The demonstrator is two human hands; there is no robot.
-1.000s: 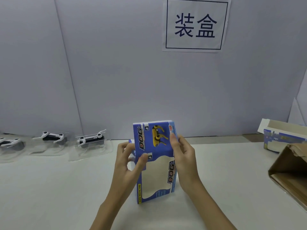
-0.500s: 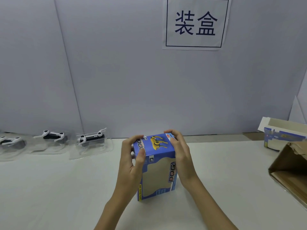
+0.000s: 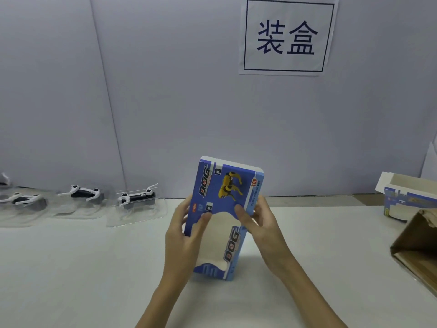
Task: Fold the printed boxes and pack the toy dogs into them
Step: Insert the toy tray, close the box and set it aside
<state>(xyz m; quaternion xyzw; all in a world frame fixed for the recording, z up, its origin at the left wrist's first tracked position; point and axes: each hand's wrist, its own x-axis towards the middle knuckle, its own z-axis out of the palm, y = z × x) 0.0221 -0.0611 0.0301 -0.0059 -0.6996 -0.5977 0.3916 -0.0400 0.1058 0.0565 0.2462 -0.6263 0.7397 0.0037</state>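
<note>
A blue printed box (image 3: 224, 192) with a yellow dog picture and a cut-out window stands upright at the table's middle, its top part raised straight up. My left hand (image 3: 182, 230) grips its left edge, thumb on the front by the window. My right hand (image 3: 257, 221) grips the right edge, thumb pressed on the front. Black-and-white toy dogs in clear plastic trays (image 3: 137, 200) (image 3: 82, 195) (image 3: 21, 200) line the back left by the wall.
Another opened printed box (image 3: 406, 197) lies at the back right. A brown cardboard carton (image 3: 416, 247) lies on its side at the right edge. A white partition with a paper sign (image 3: 287, 36) backs the white table (image 3: 331, 245).
The box's top part, folded down over the top half a second ago, now stands straight up again. Both hands have slid from the top down to the box's sides.
</note>
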